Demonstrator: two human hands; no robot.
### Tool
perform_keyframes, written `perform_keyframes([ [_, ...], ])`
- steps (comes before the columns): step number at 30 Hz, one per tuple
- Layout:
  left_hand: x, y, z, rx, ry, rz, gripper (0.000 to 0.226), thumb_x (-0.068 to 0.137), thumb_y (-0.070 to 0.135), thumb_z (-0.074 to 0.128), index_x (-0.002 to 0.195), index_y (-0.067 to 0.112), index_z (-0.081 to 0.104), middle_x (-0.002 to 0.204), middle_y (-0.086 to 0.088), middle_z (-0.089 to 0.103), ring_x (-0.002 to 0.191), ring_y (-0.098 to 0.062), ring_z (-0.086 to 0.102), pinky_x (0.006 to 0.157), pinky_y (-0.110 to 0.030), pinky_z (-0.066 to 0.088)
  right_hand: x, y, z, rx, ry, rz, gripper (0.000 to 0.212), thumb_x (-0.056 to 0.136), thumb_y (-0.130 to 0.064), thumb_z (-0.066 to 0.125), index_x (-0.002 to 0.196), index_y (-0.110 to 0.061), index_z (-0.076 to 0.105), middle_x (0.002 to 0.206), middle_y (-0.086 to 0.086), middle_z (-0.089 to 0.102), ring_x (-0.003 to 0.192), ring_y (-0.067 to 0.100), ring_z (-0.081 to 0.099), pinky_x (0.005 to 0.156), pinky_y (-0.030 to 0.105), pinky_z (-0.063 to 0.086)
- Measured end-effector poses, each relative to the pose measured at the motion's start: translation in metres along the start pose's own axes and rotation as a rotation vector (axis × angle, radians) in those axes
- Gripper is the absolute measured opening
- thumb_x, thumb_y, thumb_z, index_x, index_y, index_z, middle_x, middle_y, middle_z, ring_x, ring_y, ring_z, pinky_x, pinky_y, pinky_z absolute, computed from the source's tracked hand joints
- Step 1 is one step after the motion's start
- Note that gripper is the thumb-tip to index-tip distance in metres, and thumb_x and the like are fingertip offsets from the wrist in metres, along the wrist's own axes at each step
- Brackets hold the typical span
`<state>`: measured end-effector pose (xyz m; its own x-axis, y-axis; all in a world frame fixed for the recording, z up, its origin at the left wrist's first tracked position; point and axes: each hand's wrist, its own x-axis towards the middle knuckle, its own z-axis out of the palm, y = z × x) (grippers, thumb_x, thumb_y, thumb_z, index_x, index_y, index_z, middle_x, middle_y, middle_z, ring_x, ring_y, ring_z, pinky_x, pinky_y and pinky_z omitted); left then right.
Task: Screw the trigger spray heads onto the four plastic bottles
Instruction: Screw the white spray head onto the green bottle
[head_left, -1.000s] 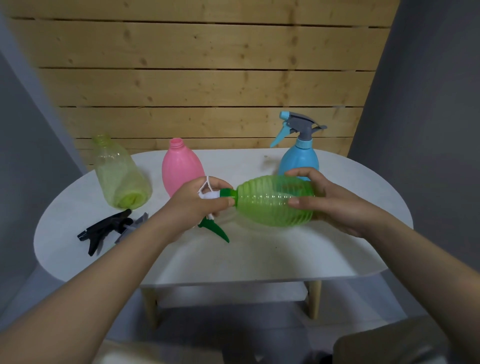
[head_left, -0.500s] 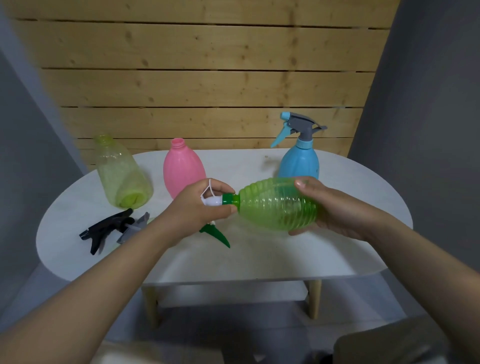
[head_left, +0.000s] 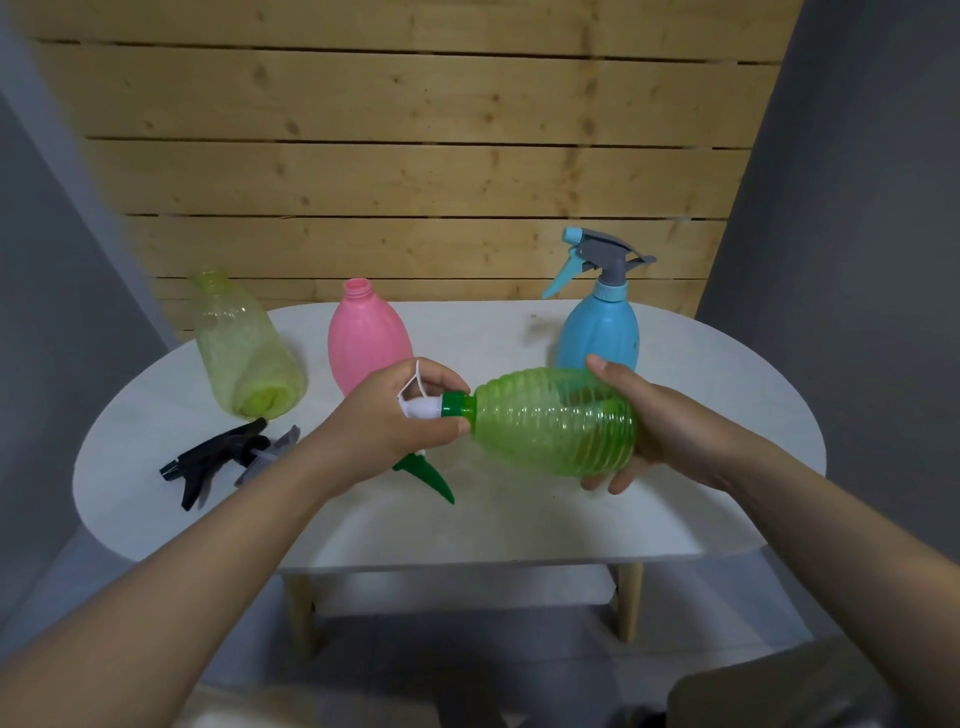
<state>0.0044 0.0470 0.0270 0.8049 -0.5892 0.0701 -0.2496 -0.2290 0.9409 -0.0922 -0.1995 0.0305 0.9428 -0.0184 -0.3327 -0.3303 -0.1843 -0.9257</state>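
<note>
Since a second ago the right hand (head_left: 639, 421) has shifted from on top of the green bottle (head_left: 556, 421) to cupping its base, thumb over the top and fingers beneath, while the bottle has stayed lying sideways above the worktop (head_left: 519, 519). That hold likely braces the body so it cannot spin. The left hand (head_left: 395, 421) is wrapped around the green-and-white spray head (head_left: 431, 405) at the neck, its green trigger sticking out below the palm, presumably to twist the collar home; how far it is threaded cannot be told. Behind, the blue bottle (head_left: 597, 332) stands with its head already fitted. The pink bottle (head_left: 363, 338) and yellow bottle (head_left: 244, 348) stand open-necked, and loose dark spray heads (head_left: 223, 457) lie near the yellow one, within reach for later.
</note>
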Motion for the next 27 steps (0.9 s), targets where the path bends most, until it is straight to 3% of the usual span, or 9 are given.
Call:
perform_keyframes([
  [4,0.004,-0.003,0.0,-0.076,0.09,-0.084,0.024,0.072,0.014,0.075,0.087,0.029,0.064,0.069,0.008,0.063,0.052,-0.002,0.059,0.049,-0.017,0.046,-0.003,-0.006,-0.002,0.216,-0.062,-0.103,0.067,0.073,-0.057,0.065,0.129,-0.022,0.052,0.126,0.008,0.063,0.109,0.029,0.064,0.064,0.036,0.057],
  [7,0.005,-0.003,-0.004,-0.067,0.081,-0.103,0.024,0.075,0.015,0.073,0.092,0.03,0.062,0.074,0.003,0.061,0.052,-0.002,0.056,0.053,-0.021,0.044,-0.004,-0.008,-0.004,0.233,-0.006,-0.191,0.058,0.071,-0.025,0.071,0.127,-0.025,0.054,0.126,0.005,0.06,0.103,0.019,0.067,0.068,0.034,0.057],
  [10,0.003,-0.002,-0.006,0.011,0.023,-0.043,0.026,0.074,0.016,0.074,0.09,0.032,0.063,0.091,-0.001,0.06,0.057,0.006,0.055,0.048,-0.013,0.043,-0.006,-0.009,-0.002,0.078,0.038,-0.179,0.053,0.07,-0.047,0.072,0.115,-0.02,0.063,0.106,0.008,0.071,0.077,0.024,0.072,0.052,0.028,0.054],
  [12,0.001,-0.002,-0.004,0.01,-0.003,-0.014,0.027,0.069,0.019,0.077,0.088,0.033,0.064,0.095,-0.002,0.06,0.062,0.007,0.055,0.05,-0.013,0.044,-0.006,-0.009,-0.001,-0.017,0.082,-0.118,0.07,0.063,-0.068,0.057,0.11,-0.017,0.065,0.086,0.005,0.075,0.062,0.026,0.07,0.045,0.025,0.05],
  [15,0.002,-0.002,-0.001,0.015,0.043,-0.031,0.026,0.06,0.029,0.075,0.083,0.037,0.065,0.093,0.001,0.063,0.065,0.005,0.057,0.053,-0.011,0.043,-0.006,-0.007,-0.003,-0.043,0.069,-0.078,0.08,0.058,-0.075,0.053,0.115,-0.019,0.062,0.093,0.003,0.076,0.077,0.028,0.073,0.053,0.029,0.056],
  [18,0.005,-0.004,-0.001,0.008,0.095,-0.06,0.026,0.067,0.021,0.077,0.085,0.033,0.064,0.092,-0.002,0.063,0.059,0.005,0.056,0.051,-0.011,0.043,-0.007,-0.007,-0.004,0.052,0.062,-0.157,0.064,0.069,-0.052,0.065,0.126,-0.026,0.055,0.127,0.005,0.06,0.106,0.025,0.065,0.072,0.034,0.058],
  [21,0.005,-0.004,-0.001,0.003,0.09,-0.072,0.024,0.073,0.016,0.074,0.088,0.031,0.063,0.083,0.002,0.06,0.05,0.006,0.053,0.045,-0.011,0.04,-0.008,-0.01,-0.006,0.085,0.089,-0.225,0.052,0.076,-0.021,0.071,0.125,-0.03,0.055,0.129,0.008,0.056,0.104,0.023,0.065,0.073,0.033,0.058],
  [25,0.002,-0.002,-0.002,-0.005,0.025,-0.038,0.026,0.071,0.018,0.076,0.086,0.034,0.064,0.088,0.003,0.06,0.056,0.006,0.054,0.047,-0.01,0.041,-0.01,-0.014,-0.004,-0.074,0.125,-0.169,0.064,0.065,-0.062,0.058,0.113,-0.021,0.064,0.097,0.009,0.073,0.074,0.027,0.071,0.051,0.028,0.053],
  [27,0.002,-0.002,-0.001,-0.021,0.014,-0.046,0.025,0.065,0.024,0.076,0.084,0.036,0.065,0.087,0.005,0.062,0.062,0.003,0.057,0.052,-0.013,0.044,-0.01,-0.012,-0.004,-0.115,0.113,-0.128,0.072,0.063,-0.071,0.051,0.112,-0.02,0.065,0.089,0.006,0.075,0.071,0.029,0.072,0.05,0.029,0.053],
])
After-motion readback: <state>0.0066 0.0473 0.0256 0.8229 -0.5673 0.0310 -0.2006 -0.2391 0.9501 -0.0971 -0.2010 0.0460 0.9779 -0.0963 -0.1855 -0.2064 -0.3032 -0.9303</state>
